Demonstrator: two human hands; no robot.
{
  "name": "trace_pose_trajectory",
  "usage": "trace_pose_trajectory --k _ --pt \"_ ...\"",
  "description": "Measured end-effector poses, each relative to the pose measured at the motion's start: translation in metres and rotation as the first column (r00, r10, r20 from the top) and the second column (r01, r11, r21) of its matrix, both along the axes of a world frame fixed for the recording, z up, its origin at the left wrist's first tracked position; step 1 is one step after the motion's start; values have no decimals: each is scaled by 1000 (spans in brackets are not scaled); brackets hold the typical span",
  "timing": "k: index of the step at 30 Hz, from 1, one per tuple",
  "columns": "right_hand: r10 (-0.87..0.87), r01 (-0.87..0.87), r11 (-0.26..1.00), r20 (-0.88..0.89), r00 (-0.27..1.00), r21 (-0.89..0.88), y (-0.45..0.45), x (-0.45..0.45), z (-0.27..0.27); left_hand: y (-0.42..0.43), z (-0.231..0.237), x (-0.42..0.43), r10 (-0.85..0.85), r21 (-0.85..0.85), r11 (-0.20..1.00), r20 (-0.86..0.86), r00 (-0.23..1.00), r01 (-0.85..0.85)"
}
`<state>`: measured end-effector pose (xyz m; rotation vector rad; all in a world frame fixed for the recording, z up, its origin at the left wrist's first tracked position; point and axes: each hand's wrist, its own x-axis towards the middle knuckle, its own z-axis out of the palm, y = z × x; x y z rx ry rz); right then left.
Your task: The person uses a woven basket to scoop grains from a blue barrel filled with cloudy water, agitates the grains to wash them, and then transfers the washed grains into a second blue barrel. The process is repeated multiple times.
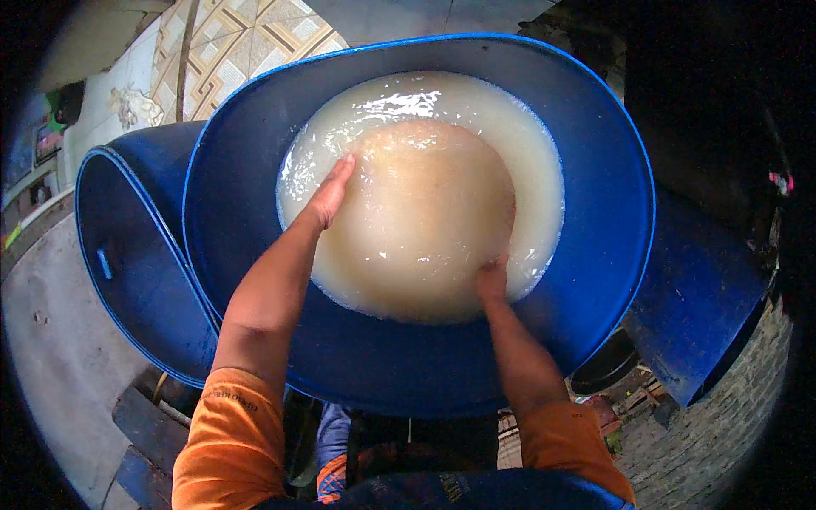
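A large blue plastic tub [599, 191] stands before me, holding cloudy whitish liquid [539, 159]. Just under or at the liquid's surface lies a wide, round, tan sieve or basket [421, 134]; the cloudiness blurs its make. My left hand [335, 190] is at its upper left side, with the palm turned inward and the thumb side up; the fingers are partly wet or hidden at the rim. My right hand [492, 279] grips its lower right edge, partly under the liquid, so its fingertips are hidden.
Another blue plastic barrel or tub [137, 255] adjoins on the left. A blue drum [688, 299] lies on the right, above brickwork [733, 408]. Patterned tiles [255, 38] and a crumpled pale cloth or bag [137, 107] are at the upper left. A dark round container [605, 370] is at the lower right.
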<state>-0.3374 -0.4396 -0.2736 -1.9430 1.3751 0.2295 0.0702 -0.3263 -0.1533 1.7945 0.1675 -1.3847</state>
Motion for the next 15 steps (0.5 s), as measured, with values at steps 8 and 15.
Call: trace_pose_trajectory --k 8,15 --pt "-456 394 755 -13 890 523 -13 71 120 41 47 -21 94 -72 992 -101 990 -101" --pt "-273 300 843 -126 954 446 -30 60 151 46 106 -44 185 38 983 -119 976 -181"
